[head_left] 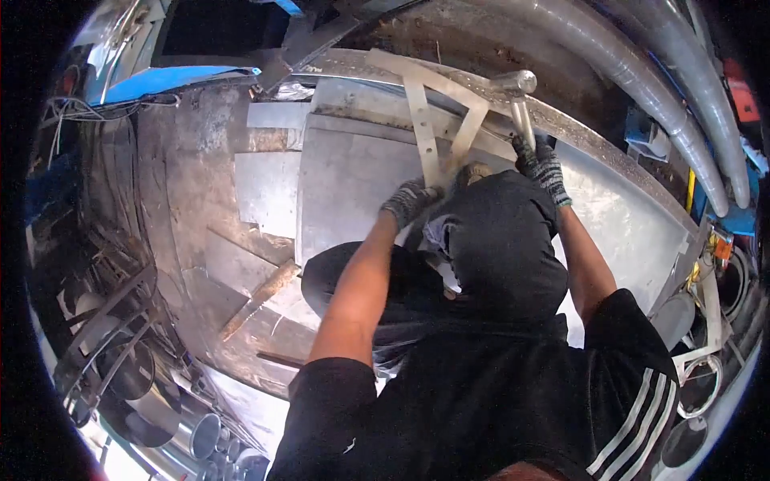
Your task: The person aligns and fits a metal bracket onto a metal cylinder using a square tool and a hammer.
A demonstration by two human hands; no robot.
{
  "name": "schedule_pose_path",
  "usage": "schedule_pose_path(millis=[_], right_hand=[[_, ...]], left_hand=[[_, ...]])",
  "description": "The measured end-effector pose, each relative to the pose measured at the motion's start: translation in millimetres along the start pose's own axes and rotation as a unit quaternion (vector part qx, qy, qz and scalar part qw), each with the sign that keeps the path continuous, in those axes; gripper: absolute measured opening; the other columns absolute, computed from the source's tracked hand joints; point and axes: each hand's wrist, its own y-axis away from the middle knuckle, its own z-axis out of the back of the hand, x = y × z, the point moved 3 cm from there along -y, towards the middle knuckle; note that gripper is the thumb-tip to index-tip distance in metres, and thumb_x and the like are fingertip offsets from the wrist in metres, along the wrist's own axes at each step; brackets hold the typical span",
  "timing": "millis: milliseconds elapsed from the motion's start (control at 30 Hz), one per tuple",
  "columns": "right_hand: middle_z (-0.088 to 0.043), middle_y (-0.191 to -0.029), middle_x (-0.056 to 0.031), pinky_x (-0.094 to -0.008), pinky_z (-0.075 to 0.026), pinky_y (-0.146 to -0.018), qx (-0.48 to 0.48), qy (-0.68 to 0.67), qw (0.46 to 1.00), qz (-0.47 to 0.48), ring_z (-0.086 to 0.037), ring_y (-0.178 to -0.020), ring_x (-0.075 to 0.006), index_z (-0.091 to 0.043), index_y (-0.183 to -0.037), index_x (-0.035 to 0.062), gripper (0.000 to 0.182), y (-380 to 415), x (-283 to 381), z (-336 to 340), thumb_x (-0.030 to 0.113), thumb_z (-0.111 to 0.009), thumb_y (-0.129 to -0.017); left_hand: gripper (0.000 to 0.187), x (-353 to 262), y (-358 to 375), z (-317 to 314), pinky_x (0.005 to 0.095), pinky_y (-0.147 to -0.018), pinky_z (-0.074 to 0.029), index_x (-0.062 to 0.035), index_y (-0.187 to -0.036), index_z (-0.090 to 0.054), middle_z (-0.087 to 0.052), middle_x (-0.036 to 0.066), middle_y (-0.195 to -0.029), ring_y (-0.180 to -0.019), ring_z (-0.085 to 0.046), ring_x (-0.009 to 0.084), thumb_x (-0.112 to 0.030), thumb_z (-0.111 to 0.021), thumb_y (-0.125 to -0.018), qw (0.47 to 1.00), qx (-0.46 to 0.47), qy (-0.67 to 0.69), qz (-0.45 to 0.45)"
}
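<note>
My right hand (547, 172), in a grey knitted glove, is wrapped round the handle of a hammer (515, 83). The hammer stands with its metal head up, just right of a flat metal bracket (421, 128). That bracket is made of joined strips, one of them with holes along it. My gloved left hand (411, 200) is closed round the near end of the holed strip. The bracket's far strip lies against a long metal beam (345, 66). The lower end of its other leg is near my shoe and partly hidden.
Grey sheet metal (353, 172) lies under and around my crouched legs. A loose metal strip (258, 301) rests on the floor at left. Large shiny pipes (618, 72) run along the upper right. Metal ducts and scrap (132, 369) crowd the lower left.
</note>
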Motion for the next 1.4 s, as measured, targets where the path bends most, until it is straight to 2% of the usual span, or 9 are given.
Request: schedule_pose_path(millis=[133, 267, 500, 767, 1000, 1067, 1267, 1333, 1400], right_hand=[[-0.068, -0.075, -0.0138, -0.0381, -0.051, -0.058, 0.033, -0.065, 0.997, -0.017, -0.067, -0.065, -0.0232, -0.063, -0.105, 0.0024, 0.046, -4.3, 32.6, 10.1, 0.048, -0.059, -0.099], [-0.066, -0.078, -0.0089, -0.036, -0.051, -0.058, 0.063, -0.234, 0.97, -0.01, -0.063, -0.062, -0.023, -0.061, -0.113, 0.0055, 0.036, -12.0, 40.8, 8.1, 0.036, -0.067, -0.096], [-0.068, -0.084, -0.0153, -0.038, -0.053, -0.063, -0.019, 0.038, 0.963, 0.265, -0.067, -0.074, -0.0212, -0.061, -0.114, 0.0008, 0.04, -53.1, 66.1, -22.9, 0.038, -0.059, -0.101], [-0.068, -0.094, -0.0115, -0.0267, -0.052, -0.064, 0.024, 0.109, 0.972, 0.207, -0.064, -0.081, -0.0157, -0.063, -0.12, -0.0011, 0.035, -78.9, 60.0, -30.4, 0.029, -0.051, -0.106], [-0.069, -0.093, -0.0282, -0.0479, -0.055, -0.074, -0.054, 0.304, 0.881, 0.358, -0.069, -0.086, -0.0418, -0.058, -0.121, -0.0036, 0.055, -78.6, 56.6, -38.7, 0.047, -0.052, -0.101], [-0.067, -0.09, -0.025, -0.0453, -0.053, -0.065, -0.025, 0.121, 0.963, 0.239, -0.068, -0.08, -0.0298, -0.056, -0.132, -0.0007, 0.053, -60.4, 62.6, -26.4, 0.042, -0.053, -0.101], [-0.066, -0.078, -0.0133, -0.0422, -0.055, -0.063, 0.04, 0.087, 0.987, 0.127, -0.066, -0.064, -0.0255, -0.057, -0.127, -0.0015, 0.053, -93.8, -13.9, -43.9, 0.045, -0.057, -0.1], [-0.065, -0.087, -0.0184, -0.042, -0.054, -0.065, 0.073, -0.008, 0.992, 0.105, -0.066, -0.077, -0.0275, -0.054, -0.13, 0.0023, 0.049, -77.9, -8.8, -19.9, 0.036, -0.063, -0.096], [-0.064, -0.079, -0.0121, -0.0349, -0.051, -0.054, 0.07, -0.177, 0.981, -0.029, -0.065, -0.069, -0.0211, -0.054, -0.125, 0.0059, 0.044, -37.4, 26.5, 10.2, 0.034, -0.069, -0.094]], left_hand=[[0.049, -18.8, 1.1, -44.6, 0.0405, -0.092, -0.05, 0.0005, -0.12, -0.068, -0.074, 0.013, -0.11, -0.097, -0.066, 0.0279, -0.038, -0.068, -0.09, 0.961, 0.035, 0.261, 0.087], [0.048, -6.1, -27.1, -51.0, 0.0393, -0.089, -0.051, -0.001, -0.122, -0.068, -0.074, 0.014, -0.107, -0.096, -0.066, 0.0246, -0.036, -0.071, -0.089, 0.997, 0.034, 0.068, 0.005], [0.046, -16.1, -61.0, -47.5, 0.0397, -0.084, -0.052, -0.0014, -0.122, -0.068, -0.073, 0.013, -0.103, -0.09, -0.065, 0.0228, -0.034, -0.071, -0.09, 0.992, 0.071, 0.098, -0.035], [0.054, 10.2, -64.9, -68.7, 0.0401, -0.092, -0.051, -0.0038, -0.124, -0.068, -0.072, 0.02, -0.116, -0.105, -0.067, 0.0282, -0.046, -0.069, -0.089, 0.99, 0.093, -0.087, -0.058], [0.052, -8.9, -64.1, -50.7, 0.0389, -0.091, -0.051, -0.0032, -0.12, -0.07, -0.072, 0.02, -0.11, -0.1, -0.068, 0.0291, -0.046, -0.069, -0.09, 0.977, 0.087, -0.109, -0.165], [0.05, 1.4, -45.2, -63.6, 0.0386, -0.088, -0.052, -0.0038, -0.119, -0.071, -0.073, 0.018, -0.107, -0.098, -0.069, 0.0286, -0.045, -0.069, -0.09, 0.987, 0.081, 0.095, -0.1], [0.031, -4.8, -68.9, -47.0, 0.0427, -0.094, -0.052, -0.0116, -0.122, -0.066, -0.067, 0.017, -0.12, -0.109, -0.065, 0.0358, -0.023, -0.059, -0.095, 0.984, 0.136, -0.111, 0.006], [0.032, -22.1, -61.2, -49.1, 0.0452, -0.09, -0.053, -0.011, -0.123, -0.065, -0.067, 0.019, -0.12, -0.106, -0.066, 0.0376, -0.022, -0.062, -0.093, 0.881, 0.093, -0.382, -0.263], [0.033, -33.7, -33.9, -57.2, 0.0447, -0.091, -0.053, -0.0107, -0.123, -0.065, -0.066, 0.019, -0.121, -0.107, -0.066, 0.037, -0.023, -0.062, -0.093, 0.975, 0.125, -0.111, -0.144]])
